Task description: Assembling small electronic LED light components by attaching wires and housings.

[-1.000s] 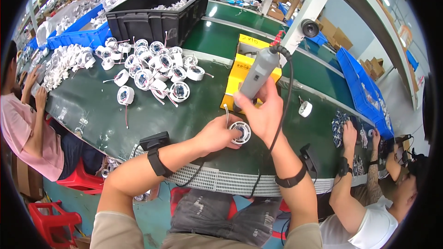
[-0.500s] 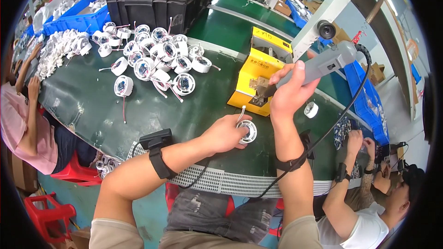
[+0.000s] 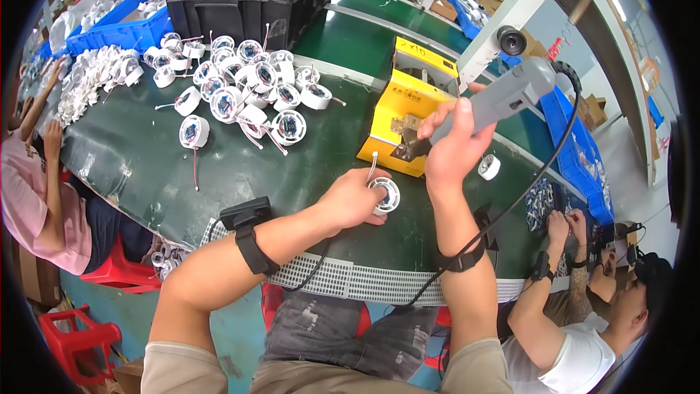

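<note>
My left hand (image 3: 354,197) grips a white round plastic housing (image 3: 386,195) with its fingers around the near left side. A thin white cable with a small connector sticks up from the housing. My right hand (image 3: 459,146) is wrapped round a grey electric screwdriver (image 3: 503,98), tilted down to the left. Its front end is at the metal outlet of a yellow screw feeder box (image 3: 408,95); the bit's exact contact is hard to make out. One loose white housing (image 3: 489,167) lies right of my right forearm.
Several white housings with wires (image 3: 255,95) are piled at the far left of the green work surface (image 3: 270,175). Behind them stand a black bin (image 3: 248,7) and a blue crate (image 3: 131,28). The screwdriver's black cord (image 3: 510,215) hangs across my right forearm. Co-workers sit on both sides.
My left hand has shifted slightly left and away from me with the housing. My right hand and the screwdriver have moved slightly left, still beside the yellow box.
</note>
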Available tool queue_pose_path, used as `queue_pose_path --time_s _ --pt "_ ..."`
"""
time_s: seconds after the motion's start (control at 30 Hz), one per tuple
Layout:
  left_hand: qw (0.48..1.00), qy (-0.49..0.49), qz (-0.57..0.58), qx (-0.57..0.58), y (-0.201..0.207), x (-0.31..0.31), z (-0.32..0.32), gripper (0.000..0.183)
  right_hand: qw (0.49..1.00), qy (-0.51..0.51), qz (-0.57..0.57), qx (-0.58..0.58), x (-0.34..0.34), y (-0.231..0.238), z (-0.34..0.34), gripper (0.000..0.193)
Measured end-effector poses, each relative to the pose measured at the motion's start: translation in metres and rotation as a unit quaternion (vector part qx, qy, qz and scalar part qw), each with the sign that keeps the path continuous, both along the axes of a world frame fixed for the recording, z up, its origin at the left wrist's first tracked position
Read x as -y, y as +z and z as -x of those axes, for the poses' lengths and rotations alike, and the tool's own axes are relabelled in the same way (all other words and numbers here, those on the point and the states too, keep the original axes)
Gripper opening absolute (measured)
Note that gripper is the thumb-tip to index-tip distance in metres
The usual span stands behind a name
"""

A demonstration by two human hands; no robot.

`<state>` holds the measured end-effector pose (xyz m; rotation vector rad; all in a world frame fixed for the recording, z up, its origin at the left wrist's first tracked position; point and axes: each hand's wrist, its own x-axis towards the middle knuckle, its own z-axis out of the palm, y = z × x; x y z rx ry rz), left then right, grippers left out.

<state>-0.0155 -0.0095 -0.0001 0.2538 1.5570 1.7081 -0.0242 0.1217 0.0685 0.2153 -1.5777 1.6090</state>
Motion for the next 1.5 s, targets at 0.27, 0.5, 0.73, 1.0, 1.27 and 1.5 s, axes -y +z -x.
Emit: queue_pose_path --time_s 0.27,0.5,0.73,1.0,1.27,1.5 --pt "1.0 -0.006 0.005 -0.015 0.004 0.001 0.001 0.033 0.996 0.065 0.054 0.032 0.015 -0.015 -0.048 0.039" --pt "1.0 -0.011 0.009 -0.008 0.005 0.001 0.001 0.035 0.994 0.088 0.057 0.037 0.015 -0.022 -0.052 0.039" --pt "1.0 0.01 -0.001 -0.014 0.003 0.0 -0.002 0.033 0.993 0.092 0.051 0.049 0.017 -0.025 -0.051 0.037" --pt "0.999 0.004 0.011 -0.036 0.003 -0.001 -0.001 0.033 0.991 0.121 0.01 0.049 0.014 -0.033 -0.048 0.037" --pt "0.998 -0.008 -0.004 -0.07 -0.002 -0.001 0.002 0.033 0.983 0.184 0.004 0.015 0.011 -0.039 -0.052 0.049" --pt "0.737 0.137 0.368 -0.549 0.036 0.062 0.037 0.047 0.962 0.218 0.165 -0.02 -0.023 -0.033 -0.045 0.06"
